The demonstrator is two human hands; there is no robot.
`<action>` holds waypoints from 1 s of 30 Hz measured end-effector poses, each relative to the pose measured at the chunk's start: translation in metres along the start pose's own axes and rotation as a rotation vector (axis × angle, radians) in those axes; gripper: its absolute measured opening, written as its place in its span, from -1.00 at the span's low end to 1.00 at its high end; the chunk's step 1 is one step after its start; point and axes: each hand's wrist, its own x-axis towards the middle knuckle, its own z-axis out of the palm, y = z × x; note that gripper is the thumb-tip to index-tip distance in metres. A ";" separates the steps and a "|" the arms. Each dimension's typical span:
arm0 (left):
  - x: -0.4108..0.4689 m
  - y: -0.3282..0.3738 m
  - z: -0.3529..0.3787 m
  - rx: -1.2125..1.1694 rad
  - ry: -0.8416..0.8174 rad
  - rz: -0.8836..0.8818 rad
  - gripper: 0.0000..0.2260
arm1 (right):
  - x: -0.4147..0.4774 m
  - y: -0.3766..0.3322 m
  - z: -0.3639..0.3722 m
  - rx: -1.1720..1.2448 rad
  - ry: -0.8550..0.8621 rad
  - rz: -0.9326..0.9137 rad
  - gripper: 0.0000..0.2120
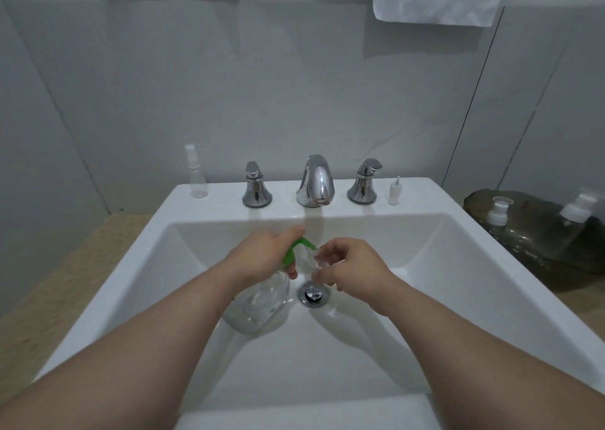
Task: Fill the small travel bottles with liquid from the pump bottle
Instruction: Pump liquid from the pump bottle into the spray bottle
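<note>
Our left hand (262, 254) grasps the clear pump bottle (258, 302) around its neck, with the forefinger lying on the green pump head (296, 249). Our right hand (352, 271) pinches a small travel bottle (314, 259) with curled fingers and holds its mouth at the nozzle. This bottle is transparent, so we cannot tell how full it is. Both bottles are above the basin of the sink (442, 266), just at 12 o'clock from the drain (313, 293).

To do this step well, we think the mouth should sit directly under the nozzle tip. The head should be pressed slowly, so that the liquid does not run past the narrow opening. The pump bottle leans, so it needs a firm grip during the press.

The basin walls are well apart from both hands. The faucet spout (316, 181) stands at 12 o'clock, near the hands, so a lift should avoid it. On the sink ledge stand a spray bottle (196, 174) at 10 o'clock and a white sprayer insert (394, 192) at 1 o'clock. At 3 o'clock, on the tabletop (582, 305), a dark tray (530, 243) holds a white-necked bottle (498, 215) and a white-capped bottle (574, 212).
</note>
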 end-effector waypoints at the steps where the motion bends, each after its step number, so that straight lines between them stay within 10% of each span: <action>1: 0.000 0.001 0.000 -0.002 -0.002 -0.001 -0.34 | 0.000 0.000 0.000 0.002 0.001 -0.003 -0.75; 30: -0.004 0.008 -0.003 -0.028 -0.014 -0.010 -0.54 | 0.000 0.002 -0.001 -0.042 -0.046 0.008 -0.75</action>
